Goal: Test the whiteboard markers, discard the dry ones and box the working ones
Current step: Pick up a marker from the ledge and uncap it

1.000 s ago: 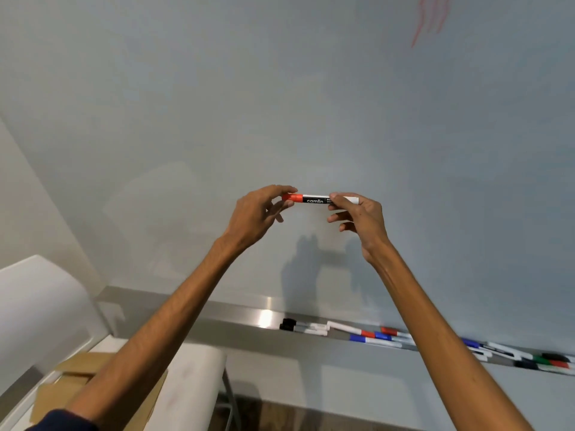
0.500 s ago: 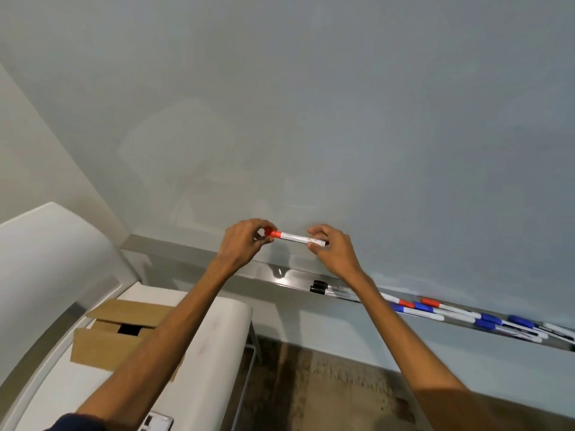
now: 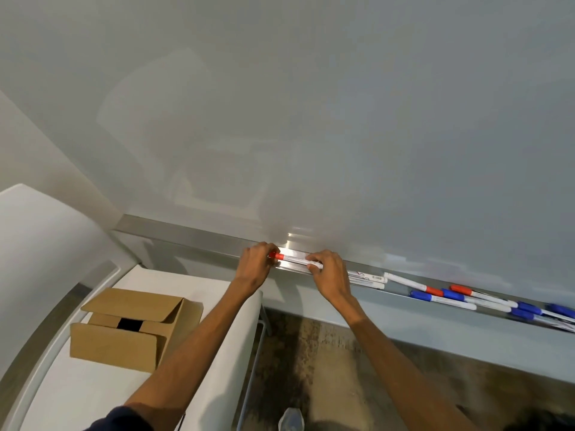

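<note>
I am watching both hands working at the left end of the tray (image 3: pixel 199 236) running along the whiteboard's (image 3: pixel 311 119) bottom edge. The left hand (image 3: pixel 255 264) is pinching the red-capped marker (image 3: pixel 295 259) at its cap end, fingers curling around the cap, while the right hand (image 3: pixel 329 275) is gripping the opposite end of the white barrel between thumb and fingertips. The marker is lying level between them, right over the tray's front lip (I cannot tell whether it is touching the metal). Further along the tray toward its right end, the other markers (image 3: pixel 423 296) are lying on their sides in a loose row, some wearing blue caps, some red, a few overlapping one another. Down on my left, the cardboard box (image 3: pixel 130 331) is sitting toward the far end of the white tabletop (image 3: pixel 77 384), well apart from the hands, its top flaps folding inward and leaving a dark gap at the middle. Both forearms are reaching out from the bottom of the view, the left one crossing above the tabletop's right edge. A pale shoe (image 3: pixel 291 419) is showing on the floor (image 3: pixel 311 362) below.
</note>
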